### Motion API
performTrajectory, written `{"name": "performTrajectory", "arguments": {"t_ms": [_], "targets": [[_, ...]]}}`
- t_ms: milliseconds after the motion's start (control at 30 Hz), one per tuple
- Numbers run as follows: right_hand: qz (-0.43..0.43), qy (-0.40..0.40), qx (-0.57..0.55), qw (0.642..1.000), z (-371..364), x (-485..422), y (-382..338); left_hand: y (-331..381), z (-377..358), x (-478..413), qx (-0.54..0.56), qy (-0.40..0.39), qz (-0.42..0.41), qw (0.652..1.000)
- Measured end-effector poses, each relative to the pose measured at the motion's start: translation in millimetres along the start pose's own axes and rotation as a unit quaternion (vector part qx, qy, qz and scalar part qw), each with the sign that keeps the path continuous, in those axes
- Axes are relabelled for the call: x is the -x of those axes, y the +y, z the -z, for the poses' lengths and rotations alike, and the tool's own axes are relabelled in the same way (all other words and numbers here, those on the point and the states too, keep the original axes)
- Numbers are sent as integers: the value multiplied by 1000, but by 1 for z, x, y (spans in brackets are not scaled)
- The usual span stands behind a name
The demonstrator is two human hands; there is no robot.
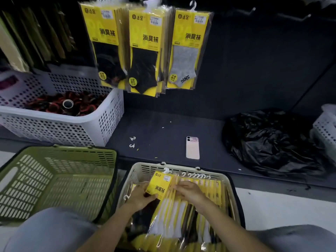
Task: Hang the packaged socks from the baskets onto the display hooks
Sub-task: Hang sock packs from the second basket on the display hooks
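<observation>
So from my end of the feed: both forearms come in from the bottom of the view and meet over the beige slotted plastic basket (231,186) right in front of me. My left hand (141,197) reaches in from the left, back of the hand up, and its grip is wrapped round the lower left corner of one yellow-carded sock pack in a clear sleeve (160,186). That pack is tipped up and tilted to the right, sitting on top of the row of yellow sock packs (181,215) that lies in the basket. My right hand (189,192) is just beside it, palm down, fingers bent onto the top edges of the row and touching the raised pack's right edge. Whether that grip is actually pinching anything, I can't tell from this angle

The pack itself: yellow card with black characters, a small white label in the top corner, a white plastic hook (166,170) at the top, something dark showing below the card

Up on the dark back panel (254,60) three bunches of the same packs already hang: two bunches with black socks (106,46) (145,51) and one bunch with grey socks (187,48). An olive green plastic basket (54,179) sits to the left, and a pale pink phone (192,148) lies on the dark shelf (163,124)
</observation>
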State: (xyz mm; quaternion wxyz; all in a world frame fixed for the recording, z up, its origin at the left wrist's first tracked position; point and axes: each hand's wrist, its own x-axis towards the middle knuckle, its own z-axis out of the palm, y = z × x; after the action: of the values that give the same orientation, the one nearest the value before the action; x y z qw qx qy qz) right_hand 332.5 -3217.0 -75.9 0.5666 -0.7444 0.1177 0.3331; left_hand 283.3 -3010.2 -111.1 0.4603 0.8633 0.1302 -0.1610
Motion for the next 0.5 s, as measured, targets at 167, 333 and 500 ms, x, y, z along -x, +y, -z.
{"name": "performTrajectory", "arguments": {"t_ms": [167,333,500], "targets": [[-44,-59,-45,996,-24,5,0,2,1,3,128,-41,68,989],[-18,-12,-45,999,-30,14,3,13,2,8,156,4,75,985],[76,3,-76,994,-6,32,-39,60,20,12,232,8,35,972]]}}
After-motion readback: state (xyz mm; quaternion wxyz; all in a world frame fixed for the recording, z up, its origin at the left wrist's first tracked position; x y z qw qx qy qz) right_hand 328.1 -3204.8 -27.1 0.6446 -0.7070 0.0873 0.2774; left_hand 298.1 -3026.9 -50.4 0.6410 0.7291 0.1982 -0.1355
